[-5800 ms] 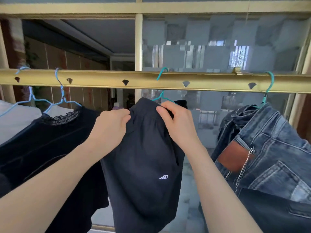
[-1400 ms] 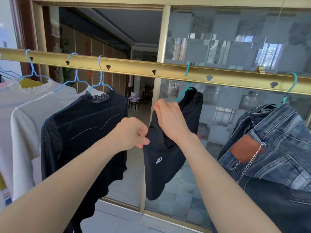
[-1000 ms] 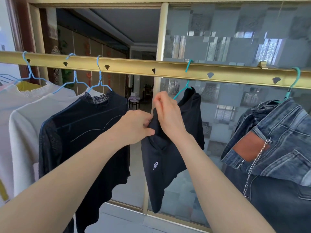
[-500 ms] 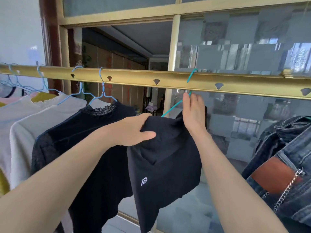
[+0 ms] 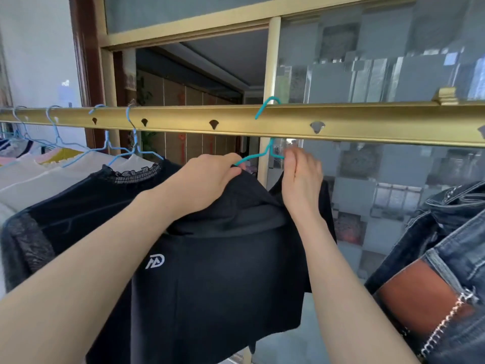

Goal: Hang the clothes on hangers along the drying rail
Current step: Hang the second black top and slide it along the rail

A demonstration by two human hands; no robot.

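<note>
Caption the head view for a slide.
Left hand and right hand settle black shorts on a teal hanger hooked over the gold rail.

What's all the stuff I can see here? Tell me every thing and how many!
gold metal drying rail: one, gold, across the middle.
teal wire hanger: one, teal, hooked on the rail at centre.
black fabric shorts with a white logo: one, black, under the teal hanger.
black top with a lace collar: one, black, left of the shorts.
blue wire hangers: at least four, light blue, on the rail's left part.
white tops: at least two, white, far left.
blue denim jeans with a silver chain: one, blue, lower right.
gold-framed glass door: one, grey glass, behind the rail.
left hand: one, gripping the shorts' waistband.
right hand: one, gripping the shorts beside the hanger.
</note>
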